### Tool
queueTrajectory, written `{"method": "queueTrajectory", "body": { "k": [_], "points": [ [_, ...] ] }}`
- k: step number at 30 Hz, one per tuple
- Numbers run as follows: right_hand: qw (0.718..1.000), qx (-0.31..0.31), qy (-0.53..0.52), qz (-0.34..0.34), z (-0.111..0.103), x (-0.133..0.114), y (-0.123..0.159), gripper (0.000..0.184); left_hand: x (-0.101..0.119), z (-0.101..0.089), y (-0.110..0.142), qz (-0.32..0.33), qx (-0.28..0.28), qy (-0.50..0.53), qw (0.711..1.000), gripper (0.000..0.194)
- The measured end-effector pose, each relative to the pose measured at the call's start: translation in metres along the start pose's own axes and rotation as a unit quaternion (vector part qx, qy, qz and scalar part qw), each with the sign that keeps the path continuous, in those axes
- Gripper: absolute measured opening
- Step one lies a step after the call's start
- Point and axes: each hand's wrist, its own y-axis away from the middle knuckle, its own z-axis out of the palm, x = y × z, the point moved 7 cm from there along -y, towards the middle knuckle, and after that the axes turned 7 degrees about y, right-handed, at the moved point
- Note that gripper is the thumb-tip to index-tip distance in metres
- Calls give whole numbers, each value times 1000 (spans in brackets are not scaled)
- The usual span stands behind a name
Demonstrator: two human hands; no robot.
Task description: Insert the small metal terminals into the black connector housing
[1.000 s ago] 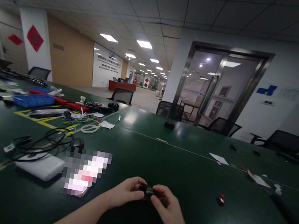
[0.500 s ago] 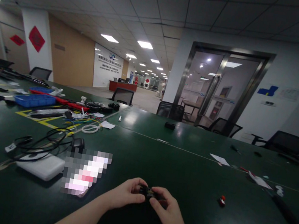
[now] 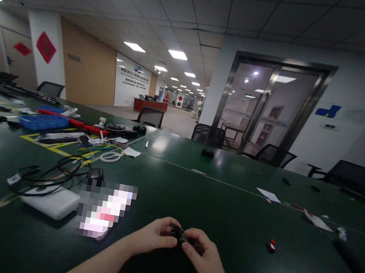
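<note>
Both hands hold one small black object [image 3: 181, 235] between them, low over the green table [image 3: 173, 191]. Its exact kind I cannot make out; it looks like a dark part with a slight yellowish patch. My left hand [image 3: 156, 236] grips its left end between thumb and fingers. The right end is pinched by my right hand [image 3: 202, 248], thumb nearest me. Fingers cover much of the object. To the right lies a small red and black piece [image 3: 271, 245], apart from the hands. A lit phone [image 3: 108, 213], blurred out, rests left of my left hand.
A white box [image 3: 51, 200] with a black cable and a black adapter [image 3: 95, 175] sits at the left. Farther back are a blue tray [image 3: 43, 122], a coiled white cable [image 3: 110, 157] and a small black block [image 3: 207, 153]. A black-handled tool [image 3: 351, 260] lies at far right.
The hands stay together on the black object, with only slight finger shifts that seem to turn it a little. The whole view has drifted slightly; the table things lie as before.
</note>
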Motion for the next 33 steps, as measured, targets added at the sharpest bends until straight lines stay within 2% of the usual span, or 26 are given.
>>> {"method": "queueTrajectory", "body": {
  "k": [12, 26, 33],
  "points": [
    [1000, -18, -1, 21, 0, 1, 3, 25, 4, 2, 1, 0, 9, 8, 1000, 36],
    [999, -9, -22, 23, 1, -3, 5, 24, 8, 7, 2, 10, 3, 35, 999, 37],
    [1000, 12, 0, 0, -1, -3, 4, 21, 4, 3, 1, 3, 18, 1, 1000, 37]
  ]
}}
